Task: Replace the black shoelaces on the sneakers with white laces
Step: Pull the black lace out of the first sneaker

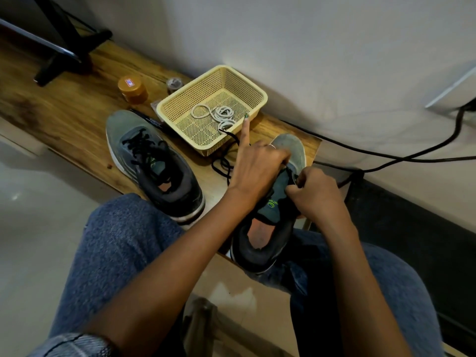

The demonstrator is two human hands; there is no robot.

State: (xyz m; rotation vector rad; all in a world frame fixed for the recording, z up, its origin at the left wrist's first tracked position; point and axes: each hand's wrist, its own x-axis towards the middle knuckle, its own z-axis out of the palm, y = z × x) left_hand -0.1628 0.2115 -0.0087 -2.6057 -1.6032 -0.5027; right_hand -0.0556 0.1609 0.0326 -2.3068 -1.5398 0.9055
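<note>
Sneakers flank the yellow basket [255, 91] on the wooden bench [64, 112]: the laced sneaker [152, 163] sits to its left, the other sneaker [273, 215] nearer, against the knees. Left hand [260, 168] pinches the black lace [224, 163] at its eyelets, forefinger straight. Right hand [314, 191] curls onto the tongue. White laces [219, 114] lie coiled inside the basket; an orange jar [132, 88] stands beyond it.

Left hand [257, 168] index extended; right hand [314, 191] curled, pinching.
</note>
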